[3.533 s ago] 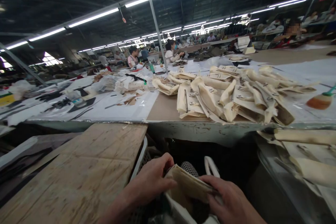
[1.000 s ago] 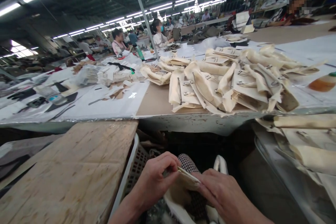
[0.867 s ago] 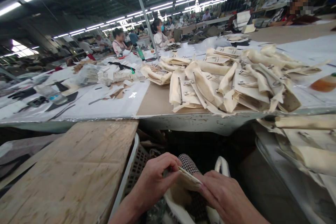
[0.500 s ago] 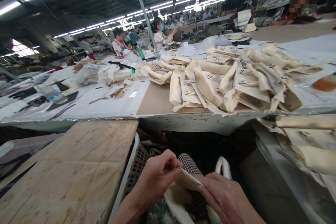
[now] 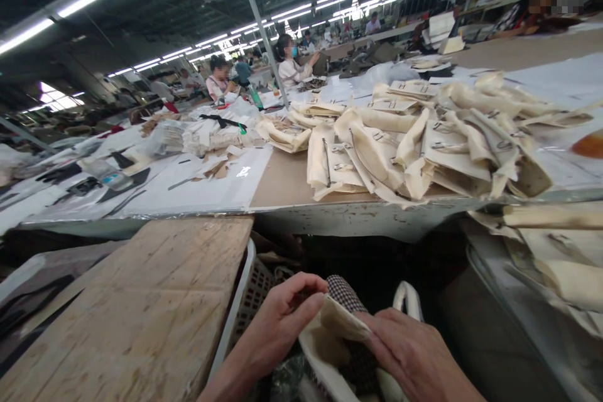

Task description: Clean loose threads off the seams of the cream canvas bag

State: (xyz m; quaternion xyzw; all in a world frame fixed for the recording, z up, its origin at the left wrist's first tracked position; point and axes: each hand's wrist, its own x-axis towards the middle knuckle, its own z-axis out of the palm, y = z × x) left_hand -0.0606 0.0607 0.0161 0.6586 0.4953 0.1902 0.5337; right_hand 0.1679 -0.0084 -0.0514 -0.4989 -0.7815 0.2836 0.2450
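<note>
Over my lap lies a cream fabric piece [image 5: 346, 320] with an open, hollow shape and a raised edge. My left hand [image 5: 287, 314] pinches the upper left end of that edge between thumb and fingers. At the edge's right end, my right hand [image 5: 407, 345] is closed on the same piece, its fingertips partly hidden. A pale curved loop [image 5: 409, 300] rises just behind my right hand. On the table ahead is a heap of similar cream pieces [image 5: 377, 151] with dark zips and metal fittings.
A worn brown board [image 5: 141, 301] lies at left over a white slotted basket [image 5: 252, 289]. More cream pieces [image 5: 560, 251] sit at right on a grey bin [image 5: 509, 326]. A plastic bottle [image 5: 106, 174] lies on the table [image 5: 211, 191]. People sit farther back.
The view has shifted slightly, moving the scene a little to the right. The edge between my hands has tilted open more, showing more of its pale face. Both hands stay on the piece.
</note>
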